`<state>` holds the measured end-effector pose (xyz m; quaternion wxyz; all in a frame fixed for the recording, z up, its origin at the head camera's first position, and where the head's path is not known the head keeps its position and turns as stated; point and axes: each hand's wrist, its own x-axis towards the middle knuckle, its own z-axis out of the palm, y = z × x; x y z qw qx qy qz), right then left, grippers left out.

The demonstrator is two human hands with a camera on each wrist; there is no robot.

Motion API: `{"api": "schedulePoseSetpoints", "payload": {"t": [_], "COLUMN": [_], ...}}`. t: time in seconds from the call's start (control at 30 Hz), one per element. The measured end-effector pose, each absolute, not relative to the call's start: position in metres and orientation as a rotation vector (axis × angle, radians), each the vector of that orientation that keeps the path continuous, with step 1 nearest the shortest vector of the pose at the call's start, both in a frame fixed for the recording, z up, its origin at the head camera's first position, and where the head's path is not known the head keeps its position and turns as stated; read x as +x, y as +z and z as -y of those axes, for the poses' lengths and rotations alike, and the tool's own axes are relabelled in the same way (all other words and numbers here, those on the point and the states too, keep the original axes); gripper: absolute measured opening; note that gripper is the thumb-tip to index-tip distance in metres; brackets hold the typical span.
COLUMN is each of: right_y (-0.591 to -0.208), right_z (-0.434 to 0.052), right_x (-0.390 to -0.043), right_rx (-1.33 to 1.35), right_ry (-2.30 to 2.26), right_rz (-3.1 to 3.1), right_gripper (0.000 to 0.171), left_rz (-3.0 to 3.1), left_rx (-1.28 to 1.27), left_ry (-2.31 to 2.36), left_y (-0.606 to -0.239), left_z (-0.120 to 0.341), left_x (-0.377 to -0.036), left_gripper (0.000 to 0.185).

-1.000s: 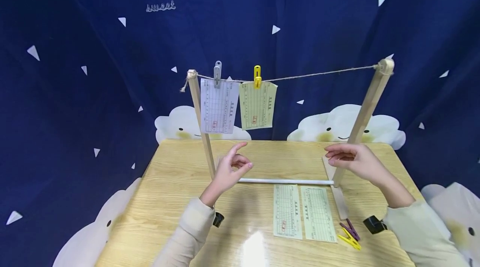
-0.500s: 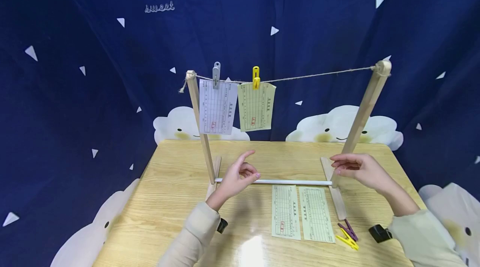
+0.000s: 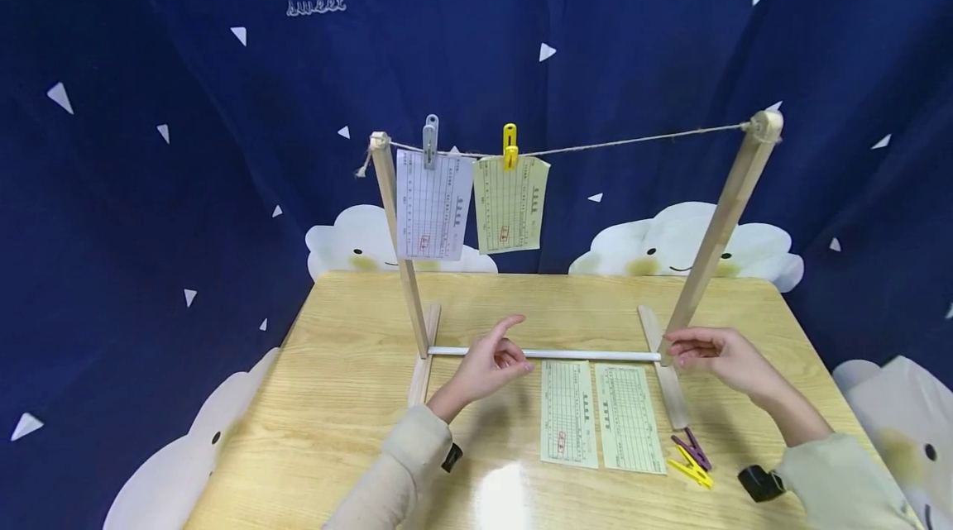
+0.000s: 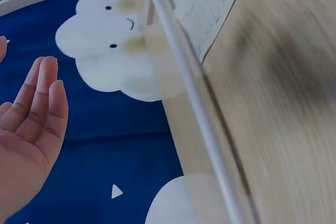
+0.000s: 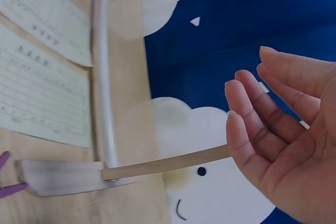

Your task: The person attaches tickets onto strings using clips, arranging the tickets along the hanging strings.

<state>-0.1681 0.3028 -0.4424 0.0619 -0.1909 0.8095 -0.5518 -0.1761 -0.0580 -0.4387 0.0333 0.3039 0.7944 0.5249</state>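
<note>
A small wooden drying rack stands on the table [image 3: 342,398], with a twine line [image 3: 633,140] between two posts. A grey peg [image 3: 429,140] holds a white slip [image 3: 433,205] and a yellow peg [image 3: 510,146] holds a pale green slip [image 3: 510,204]. Two more green slips [image 3: 600,417] lie flat below the white base rod [image 3: 581,355]. My left hand [image 3: 493,363] hovers empty, fingers loosely curled, just left of those slips. My right hand [image 3: 715,354] floats open beside the right post's foot [image 3: 665,377]. A purple peg [image 3: 692,449] and a yellow peg [image 3: 691,472] lie near it.
A dark blue curtain [image 3: 149,141] with white clouds and triangles surrounds the table on three sides. The right post [image 3: 722,224] leans outward. A black wrist strap [image 3: 759,482] shows at my right sleeve.
Both hands have come down and toward me: the left drifted right to just above the base rod, the right sank to the foot of the right post.
</note>
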Motion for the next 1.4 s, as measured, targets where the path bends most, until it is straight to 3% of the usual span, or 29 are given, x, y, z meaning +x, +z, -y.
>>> {"api": "schedulePoseSetpoints", "payload": {"t": [0.6,0.9,1.4], "right_y": [-0.491,-0.51,-0.54], "right_z": [-0.315,-0.322,-0.331], "right_x": [-0.159,-0.153,-0.143], "right_rx": [-0.407,-0.364,-0.272], "right_ry": [-1.631,-1.549,-1.54], "right_rz": [-2.413,-2.506,-2.446], "right_gripper": [0.041,0.032,0.038], "left_rz": [-2.393,-2.482,-2.47], "left_rx": [0.852,0.792,0.757], "left_ry": [1.565,1.483,1.53], "left_y": [-0.464,-0.507,-0.544], "left_z": [0.048,0.046,0.042], "left_x": [-0.18,-0.194,-0.207], "left_gripper": [0.067,0.069,0.063]}}
